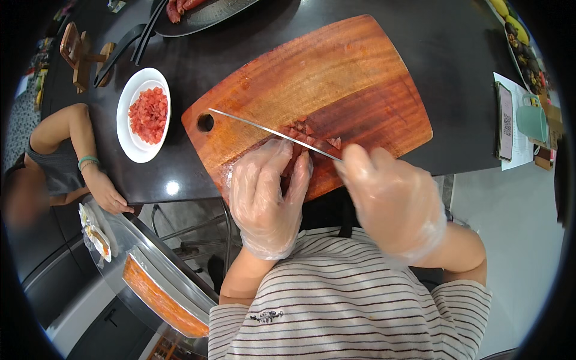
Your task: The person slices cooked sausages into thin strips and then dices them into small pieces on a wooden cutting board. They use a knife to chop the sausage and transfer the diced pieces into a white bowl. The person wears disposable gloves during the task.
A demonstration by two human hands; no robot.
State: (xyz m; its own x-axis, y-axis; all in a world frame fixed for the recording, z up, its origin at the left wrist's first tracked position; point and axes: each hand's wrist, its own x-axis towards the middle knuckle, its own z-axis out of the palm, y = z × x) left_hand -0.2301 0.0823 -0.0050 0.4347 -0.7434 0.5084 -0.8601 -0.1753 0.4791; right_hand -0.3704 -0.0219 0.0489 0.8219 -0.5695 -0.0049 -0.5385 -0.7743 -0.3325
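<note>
On a wooden cutting board point(360, 58) my right hand point(391, 202), in a clear plastic glove, grips a knife point(270, 131) by its handle. Its long blade points up-left, across reddish diced pieces point(300, 130). My left hand point(267, 193), gloved the same way, holds a dark red piece of food against the board just below the blade; the fingers partly hide that piece. A white oval bowl point(147, 150) of red diced pieces point(148, 114) stands left of the board.
A dark pan point(211, 22) with red sausage-like pieces and black chopsticks point(146, 33) lies top left. Another person's arm point(96, 180) rests at the table's left edge. A phone point(505, 121) and green mug point(532, 123) are at right. An orange-filled tray point(162, 297) sits lower left.
</note>
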